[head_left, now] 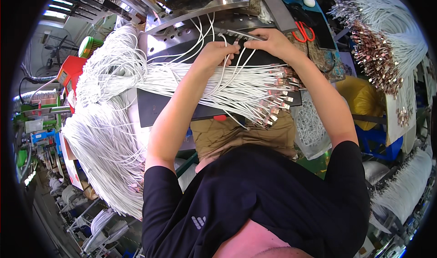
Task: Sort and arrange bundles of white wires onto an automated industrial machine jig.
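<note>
My left hand [216, 55] is closed in a pinch on a white cable [224, 76], close to a small connector at its fingertips. Opposite it, my right hand [273, 44] curls its fingers and thumb at a second white cable [243, 60], which runs down from the fingertips. The right index finger rests along a narrow metal bar [243, 34] lying between the hands and the machine. Beneath both hands spreads a thick bundle of white cables [195, 78] over a black board, their metal USB plugs [275, 103] pointing right. The exact grip at the fingertips is partly hidden.
A perforated metal machine plate [195, 7] stands just beyond the hands. Red-handled scissors [304, 32] lie to the right, beside a grey block [277, 12]. More cable bundles hang at left [104, 149] and far right [378, 44]. A bag of small clear parts [312, 126] sits near my right arm.
</note>
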Demonstrator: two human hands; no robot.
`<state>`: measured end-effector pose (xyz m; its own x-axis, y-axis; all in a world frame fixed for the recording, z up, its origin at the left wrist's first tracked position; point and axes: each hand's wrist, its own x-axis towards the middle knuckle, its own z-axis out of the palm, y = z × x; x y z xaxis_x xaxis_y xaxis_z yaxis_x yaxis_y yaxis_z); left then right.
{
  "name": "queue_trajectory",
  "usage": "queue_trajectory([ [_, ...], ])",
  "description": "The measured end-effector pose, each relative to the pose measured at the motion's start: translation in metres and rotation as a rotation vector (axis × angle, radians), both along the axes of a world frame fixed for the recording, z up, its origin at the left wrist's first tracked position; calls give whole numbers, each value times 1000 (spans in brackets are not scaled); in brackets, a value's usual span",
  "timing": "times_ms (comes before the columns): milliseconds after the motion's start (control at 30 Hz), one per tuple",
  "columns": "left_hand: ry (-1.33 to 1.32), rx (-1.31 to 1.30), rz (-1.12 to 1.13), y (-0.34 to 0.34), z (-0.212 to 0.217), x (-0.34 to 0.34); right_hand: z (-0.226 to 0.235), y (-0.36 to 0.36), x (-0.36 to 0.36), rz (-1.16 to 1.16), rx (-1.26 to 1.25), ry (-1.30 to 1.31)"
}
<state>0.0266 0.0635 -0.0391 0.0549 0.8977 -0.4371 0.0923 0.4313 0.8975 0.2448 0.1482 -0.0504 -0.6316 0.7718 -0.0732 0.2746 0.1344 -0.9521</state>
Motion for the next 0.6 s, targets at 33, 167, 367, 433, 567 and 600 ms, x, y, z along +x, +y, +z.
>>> queue_trajectory([
  [33, 11, 4, -4, 0, 1, 1, -1, 2, -2, 51, 33, 61],
  [167, 23, -1, 52, -3, 7, 13, -1, -1, 5, 97, -22, -14],
  [367, -188, -64, 252, 0, 4, -13, 1, 3, 9, -40, -31, -63],
  [433, -40, -77, -46, -1, 8, -24, 1, 4, 10, -128, -8, -70],
  [567, 85, -83, -240, -1, 17, -19, -9, 6, 8, -25, 54, -26],
  [600, 110, -83, -262, 0, 18, -16, -11, 7, 9, -26, 55, -28],
])
